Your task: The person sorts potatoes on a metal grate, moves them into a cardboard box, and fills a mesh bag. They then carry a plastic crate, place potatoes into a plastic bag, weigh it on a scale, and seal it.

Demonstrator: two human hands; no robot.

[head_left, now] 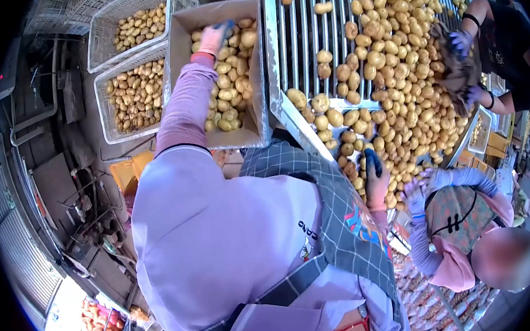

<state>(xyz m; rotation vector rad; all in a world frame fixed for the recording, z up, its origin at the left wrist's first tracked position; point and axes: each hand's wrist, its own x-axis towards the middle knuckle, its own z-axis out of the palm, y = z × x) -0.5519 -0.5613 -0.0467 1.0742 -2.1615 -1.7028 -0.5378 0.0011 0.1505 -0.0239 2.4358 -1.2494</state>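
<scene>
My left hand [213, 39], in a pink glove with blue fingers, is over the potatoes [227, 88] in a lined box [211, 12]. Its fingers reach out to the right and look apart, with nothing visible in them. My right hand [377, 181], gloved the same way, is at the lower edge of a large heap of potatoes [409, 75] on the sorting table. Its blue fingers stretch upward among the potatoes and seem to hold none; their undersides are hidden.
Two pale plastic crates [102, 102] of potatoes stand left of the box. Metal rollers [305, 36] run under part of the heap, beside a metal frame edge [274, 54]. Across the heap, a person's gloved hands [464, 42] hold brown cloth-like material. Another gloved person [438, 181] works at lower right.
</scene>
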